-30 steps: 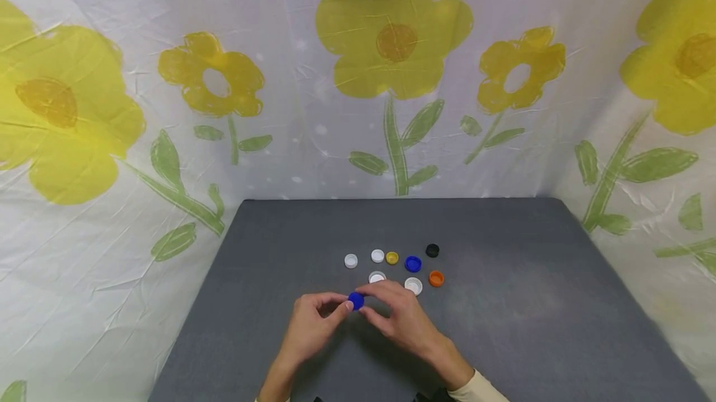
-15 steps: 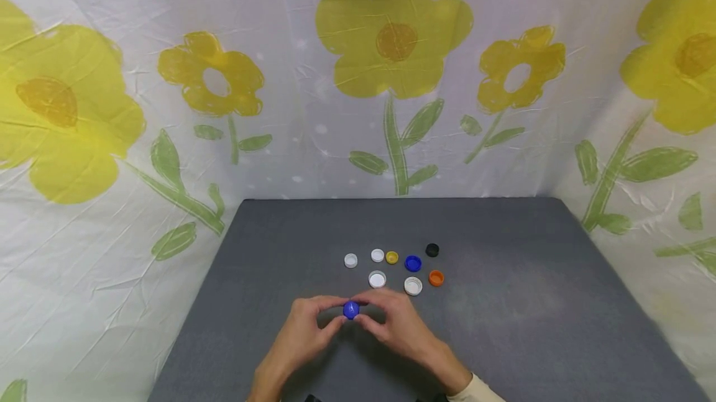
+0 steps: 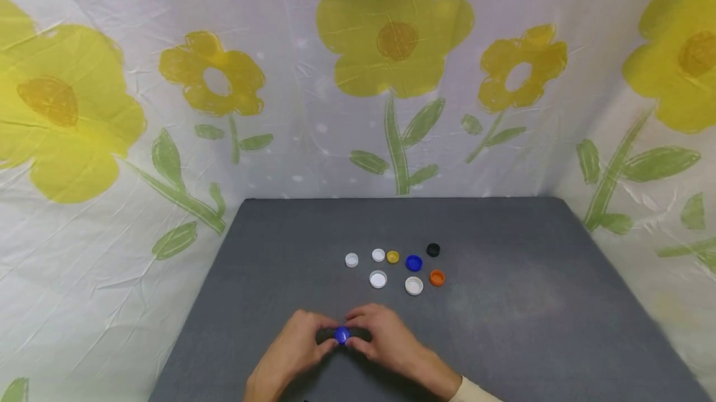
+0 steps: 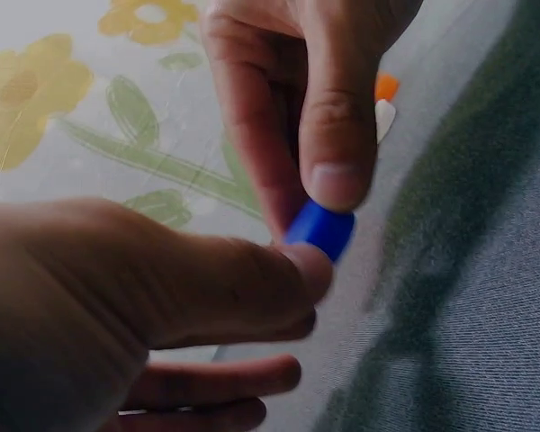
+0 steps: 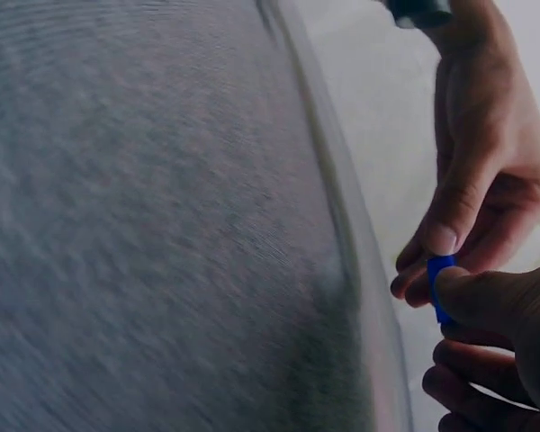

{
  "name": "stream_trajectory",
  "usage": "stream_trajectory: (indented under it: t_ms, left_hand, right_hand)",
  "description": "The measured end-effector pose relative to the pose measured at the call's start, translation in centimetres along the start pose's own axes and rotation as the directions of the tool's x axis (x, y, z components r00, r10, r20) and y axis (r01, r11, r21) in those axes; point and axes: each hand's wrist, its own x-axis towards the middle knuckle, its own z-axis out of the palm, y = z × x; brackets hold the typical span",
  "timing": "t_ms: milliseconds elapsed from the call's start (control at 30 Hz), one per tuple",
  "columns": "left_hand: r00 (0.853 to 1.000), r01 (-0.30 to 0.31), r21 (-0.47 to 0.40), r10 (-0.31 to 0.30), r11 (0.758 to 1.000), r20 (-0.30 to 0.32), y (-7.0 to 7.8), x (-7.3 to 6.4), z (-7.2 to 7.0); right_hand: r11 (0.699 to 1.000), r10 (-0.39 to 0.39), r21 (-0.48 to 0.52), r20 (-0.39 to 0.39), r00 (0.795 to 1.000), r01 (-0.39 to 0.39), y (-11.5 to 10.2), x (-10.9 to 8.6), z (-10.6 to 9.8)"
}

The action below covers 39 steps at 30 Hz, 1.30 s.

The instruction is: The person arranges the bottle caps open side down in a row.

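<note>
A small blue bottle cap (image 3: 342,335) is held between both hands low in the head view, close over the grey table. My left hand (image 3: 296,343) pinches its left side with thumb and fingers, while my right hand (image 3: 386,340) pinches the right side. In the left wrist view the cap (image 4: 328,229) shows between the two thumbs, and its far side is hidden by fingers. The right wrist view has the cap (image 5: 439,265) edge-on, partly covered by a thumb.
Beyond the hands lie several loose caps: white caps (image 3: 378,279), a yellow cap (image 3: 393,257), another blue cap (image 3: 414,263), a black cap (image 3: 433,250) and an orange cap (image 3: 437,278). A flowered curtain (image 3: 302,141) surrounds the grey table (image 3: 503,340) at the back and sides.
Both hands have come nearer the body and slightly left, carrying the blue cap with them. A white cap partly covered by the right hand now shows fully. The loose caps have stayed put.
</note>
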Motion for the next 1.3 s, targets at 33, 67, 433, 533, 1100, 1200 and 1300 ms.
stream_trajectory:
  t_ms: [33, 67, 433, 533, 1100, 1200, 1300]
  left_hand:
    - [1.000, 0.009, 0.005, -0.009, 1.000, 0.019, 0.0, 0.0, 0.0]
    - [0.999, 0.016, 0.011, -0.016, 1.000, 0.034, 0.0, -0.1, 0.0]
    - [0.998, -0.055, 0.092, 0.057, 0.994, -0.014, 0.1, -0.7, 0.8]
    - [0.998, -0.059, 0.147, 0.059, 0.987, 0.001, 0.2, -0.8, 0.9]
    - [0.995, -0.008, 0.213, -0.013, 0.977, 0.097, 0.7, -0.9, 0.9]
    - [0.997, 0.006, 0.193, -0.021, 0.981, 0.073, 0.7, -0.6, 0.4]
    - [0.999, 0.026, 0.190, -0.033, 0.981, 0.038, 0.6, -0.1, 0.0]
  right_hand:
    - [1.000, 0.001, -0.007, 0.012, 1.000, -0.001, -0.1, 0.0, 0.1]
    - [1.000, 0.001, -0.010, 0.019, 1.000, -0.001, -0.2, 0.0, 0.3]
    - [0.996, -0.045, -0.069, 0.057, 0.997, 0.049, -0.1, -0.1, 1.4]
    - [0.994, -0.066, -0.080, 0.068, 0.996, 0.071, -0.2, -0.1, 1.6]
    - [0.998, -0.033, -0.050, 0.130, 0.991, 0.040, -0.3, -0.3, 1.2]
    - [0.999, -0.020, -0.039, 0.095, 0.995, 0.024, -0.1, -0.1, 0.6]
    - [0.999, -0.003, -0.044, 0.036, 0.999, 0.005, 0.3, 0.2, -0.2]
